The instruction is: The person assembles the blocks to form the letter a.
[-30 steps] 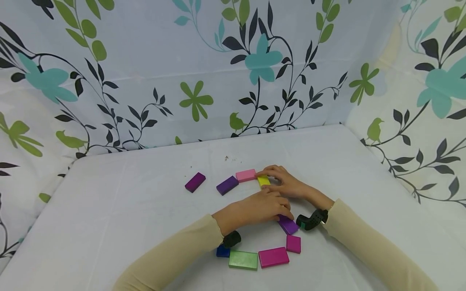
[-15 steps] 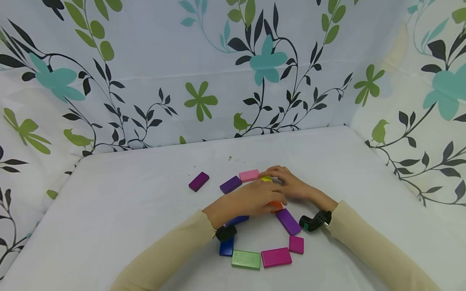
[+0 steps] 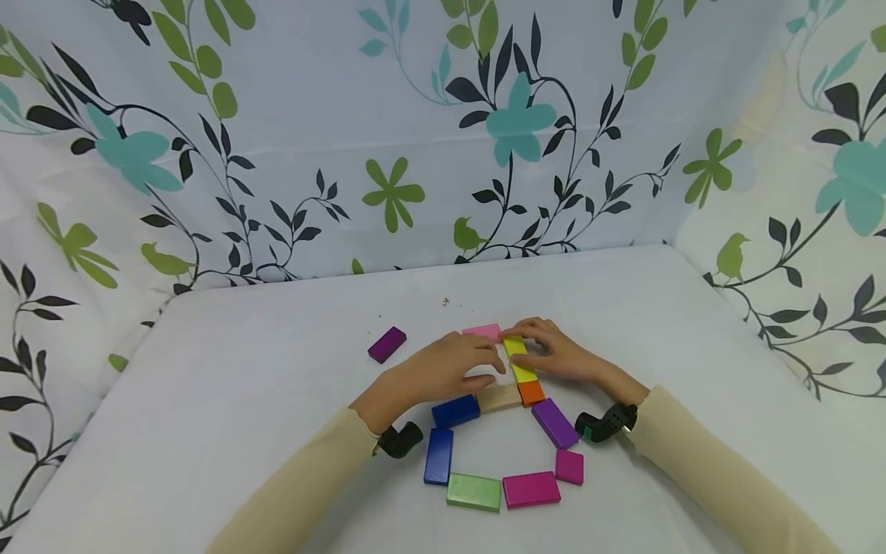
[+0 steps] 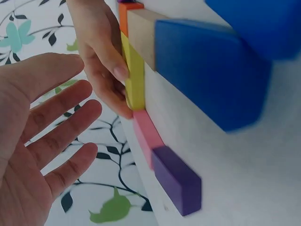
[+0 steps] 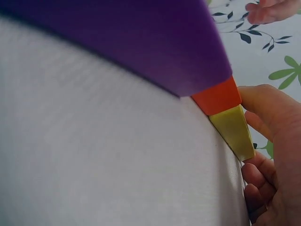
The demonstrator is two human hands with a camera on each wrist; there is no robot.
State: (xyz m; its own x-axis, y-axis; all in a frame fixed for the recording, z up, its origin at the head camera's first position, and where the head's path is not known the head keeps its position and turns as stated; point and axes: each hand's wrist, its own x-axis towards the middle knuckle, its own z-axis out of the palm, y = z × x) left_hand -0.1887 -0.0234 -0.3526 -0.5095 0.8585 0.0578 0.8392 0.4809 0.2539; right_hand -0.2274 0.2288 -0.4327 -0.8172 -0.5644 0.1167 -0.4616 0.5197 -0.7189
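Note:
My right hand (image 3: 557, 352) holds the long yellow block (image 3: 524, 374) between thumb and fingers, at the far right of a ring of flat blocks. One end of the yellow block meets a small orange block (image 3: 531, 393); the pink block (image 3: 487, 331) lies by its far end. My left hand (image 3: 439, 371) hovers over the ring with nothing in it, fingers spread and slightly bent in the left wrist view. Below it, a purple block (image 4: 176, 179) shows in the left wrist view but is hidden by the hand in the head view. A natural wood block (image 3: 499, 398) joins the orange one.
Two blue blocks (image 3: 455, 412), a green block (image 3: 474, 492), two magenta blocks (image 3: 531, 490) and a violet block (image 3: 555, 423) form the nearer loop. A dark purple block (image 3: 387, 345) lies apart at left. A patterned curtain (image 3: 311, 154) stands behind the white table (image 3: 277, 369).
My left hand has moved left, away from the yellow and orange blocks, uncovering the wood and blue blocks. My right hand stays at the yellow block. The head view has shifted slightly.

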